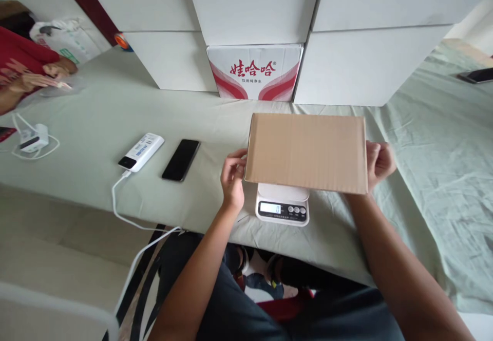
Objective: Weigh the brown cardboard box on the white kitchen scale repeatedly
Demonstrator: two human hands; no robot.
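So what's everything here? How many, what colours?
tablecloth: 1, pale green, across the middle
scale: 1, white, front of tablecloth
cardboard box: 1, brown, above scale
phone: 1, black, left of scale
power bank: 1, white, left of phone
long cable: 1, white, into power bank
small device: 1, white, far left
plain boxes: 5, white, stacked behind
printed box: 1, white and red, back middle
plastic bag: 1, white, back left
round thing: 1, mostly orange, back left, unclear
flat device: 1, dark, far right
co-worker: 1, red top, far left
trousers: 1 pair, dark, bottom
forearms: 2, bare, bottom
left hand: 1, bare, at box's left end
right hand: 1, bare, at box's right end
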